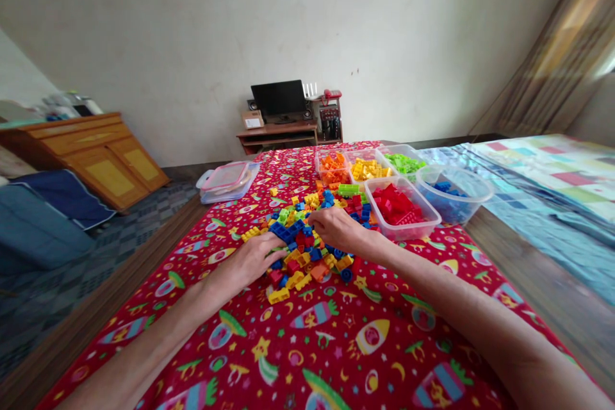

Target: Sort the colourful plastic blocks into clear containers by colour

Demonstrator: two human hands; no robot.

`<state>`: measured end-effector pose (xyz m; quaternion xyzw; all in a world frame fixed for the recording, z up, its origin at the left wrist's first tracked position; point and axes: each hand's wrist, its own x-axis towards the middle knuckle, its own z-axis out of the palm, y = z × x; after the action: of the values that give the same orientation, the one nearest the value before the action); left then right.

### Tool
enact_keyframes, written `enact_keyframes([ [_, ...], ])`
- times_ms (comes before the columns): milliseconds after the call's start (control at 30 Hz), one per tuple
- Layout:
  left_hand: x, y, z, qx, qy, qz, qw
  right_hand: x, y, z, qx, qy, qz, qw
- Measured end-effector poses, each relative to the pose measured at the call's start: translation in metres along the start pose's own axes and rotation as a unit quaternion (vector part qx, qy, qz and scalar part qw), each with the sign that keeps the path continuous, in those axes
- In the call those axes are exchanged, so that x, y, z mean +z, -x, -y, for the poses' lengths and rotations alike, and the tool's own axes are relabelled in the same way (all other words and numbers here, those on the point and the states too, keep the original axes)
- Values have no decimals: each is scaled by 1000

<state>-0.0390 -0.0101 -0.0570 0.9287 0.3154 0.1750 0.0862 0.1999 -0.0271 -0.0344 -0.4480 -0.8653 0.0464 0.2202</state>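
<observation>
Now the left hand [245,266] and right hand [339,230] sit on a heap of plastic blocks [302,250].
The left hand lies spread; the right curves down, its grip impossible to tell. The heap lies mid-frame on a red patterned cloth [307,339]. Toward the upper right, clear tubs [396,208] hold red, yellow, orange and green blocks, with blue in a clear bowl [451,195].

A loose heap of plastic toy bricks [300,262] lies mid-frame on a printed cotton bedsheet [269,346]. Rectangular plastic tubs [425,221] and a round plastic bowl [485,189] sit behind it to the right (a lidded plastic box [227,182] behind-left), with a wooden cabinet [108,173] at far left.
</observation>
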Motion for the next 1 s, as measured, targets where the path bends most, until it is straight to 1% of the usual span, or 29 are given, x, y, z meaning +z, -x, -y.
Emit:
enact_keyframes([
  [100,-1,0,2,-5,5,19,1000,0,0,-1,-5,4,-2,1000],
  [233,-7,1,5,-22,-5,9,1000,3,0,-3,-8,2,-2,1000],
  [300,-5,3,7,-25,-5,15,1000,5,-1,-4,-13,1,-4,1000],
  [400,3,7,13,-25,-6,34,999,6,-1,-5,-13,6,-4,1000],
  [500,9,11,17,-31,-11,39,999,6,0,-4,-10,10,-2,1000],
  [600,5,7,13,-40,-15,39,998,5,1,-4,-14,0,-14,1000],
  [667,-3,-1,6,-53,-14,34,998,6,1,-5,-10,-20,-34,999],
  [700,-8,-6,2,-62,-9,20,998,6,0,-5,-2,-37,-48,998],
  [767,-16,-16,-6,-83,3,-43,996,4,-3,-6,34,-86,-75,993],
  [833,-22,-26,-14,-94,21,-92,991,2,-6,-6,93,-172,-92,976],
  [867,-24,-31,-18,-93,31,-103,990,0,-8,-6,125,-233,-88,960],
  [900,-24,-36,-22,-87,40,-107,990,-2,-9,-5,157,-303,-80,937],
  [933,-24,-42,-25,-77,46,-110,990,-4,-10,-4,183,-378,-71,905],
  [1000,-19,-54,-29,-55,44,-111,991,-6,-11,-2,208,-515,-56,830],
])
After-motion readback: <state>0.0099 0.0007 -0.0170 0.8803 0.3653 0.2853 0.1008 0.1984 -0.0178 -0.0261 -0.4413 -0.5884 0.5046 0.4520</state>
